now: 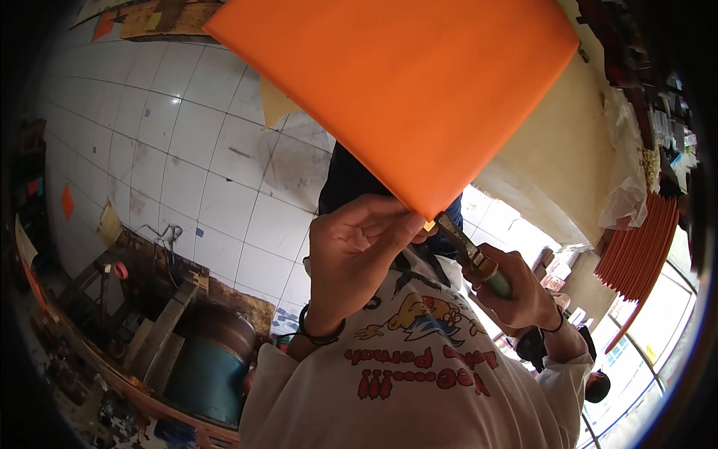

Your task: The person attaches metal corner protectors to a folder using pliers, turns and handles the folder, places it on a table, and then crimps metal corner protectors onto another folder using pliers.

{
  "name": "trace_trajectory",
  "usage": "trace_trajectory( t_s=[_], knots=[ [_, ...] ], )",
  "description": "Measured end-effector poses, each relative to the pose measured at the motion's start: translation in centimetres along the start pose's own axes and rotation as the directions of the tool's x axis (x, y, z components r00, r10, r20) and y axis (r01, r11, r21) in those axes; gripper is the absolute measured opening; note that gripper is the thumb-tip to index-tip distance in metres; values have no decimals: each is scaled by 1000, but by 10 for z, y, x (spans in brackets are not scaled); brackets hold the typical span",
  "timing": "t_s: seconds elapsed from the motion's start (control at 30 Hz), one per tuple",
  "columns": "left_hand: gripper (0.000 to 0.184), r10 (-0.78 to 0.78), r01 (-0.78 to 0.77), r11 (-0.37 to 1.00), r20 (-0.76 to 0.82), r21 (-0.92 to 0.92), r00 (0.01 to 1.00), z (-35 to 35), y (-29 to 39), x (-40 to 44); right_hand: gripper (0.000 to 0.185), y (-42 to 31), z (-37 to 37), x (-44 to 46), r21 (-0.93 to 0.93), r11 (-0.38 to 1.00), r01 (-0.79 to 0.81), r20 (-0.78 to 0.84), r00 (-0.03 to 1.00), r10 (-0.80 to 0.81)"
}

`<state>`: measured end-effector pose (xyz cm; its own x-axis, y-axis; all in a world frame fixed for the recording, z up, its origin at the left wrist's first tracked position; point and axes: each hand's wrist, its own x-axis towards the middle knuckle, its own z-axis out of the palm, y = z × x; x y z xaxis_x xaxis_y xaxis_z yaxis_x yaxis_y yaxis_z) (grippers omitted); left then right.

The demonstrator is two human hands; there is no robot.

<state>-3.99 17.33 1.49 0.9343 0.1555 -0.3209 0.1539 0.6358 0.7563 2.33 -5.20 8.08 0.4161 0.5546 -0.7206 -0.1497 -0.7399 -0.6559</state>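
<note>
Orange, smooth-faced: spans the upper view as a flat panel [404,97]. Pinches its lower corner between thumb and fingers of the left hand [355,251]. Grips a green-handled tool [495,280] in the right hand [516,288], fingers wrapped round, with its metal head beside a small gold piece [428,224] at that corner (cannot tell whether touching). Shows white floor tiles [198,142] below left, and ribbed red-orange material [636,258] at far right.

white t-shirt [464,408], red lettering [419,380], yellow cartoon print [419,313], dark bands [321,339] on both wrists, dark trousers [348,179]
</note>
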Motion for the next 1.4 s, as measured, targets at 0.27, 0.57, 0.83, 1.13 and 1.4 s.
trace_trajectory(
  t_s=[0.27,0.57,0.83,1.13,1.4],
  knots=[
    [12,-25,25,1000,-12,14,1000,-1,1,1,21,-4,-1,2,-39,999,-29,56,998,31],
    [14,-51,50,998,17,33,999,-6,6,4,27,5,9,-8,110,976,188,19,981,-191],
    [13,-38,38,999,5,27,999,-6,4,3,45,-23,0,-11,142,984,105,128,984,-124],
    [12,-1,2,996,-8,86,1000,-8,3,3,52,-17,5,-9,102,984,148,66,986,-155],
    [13,31,-28,996,-31,87,999,-7,0,3,35,-12,9,-10,-97,990,100,7,995,-100]
  ],
)
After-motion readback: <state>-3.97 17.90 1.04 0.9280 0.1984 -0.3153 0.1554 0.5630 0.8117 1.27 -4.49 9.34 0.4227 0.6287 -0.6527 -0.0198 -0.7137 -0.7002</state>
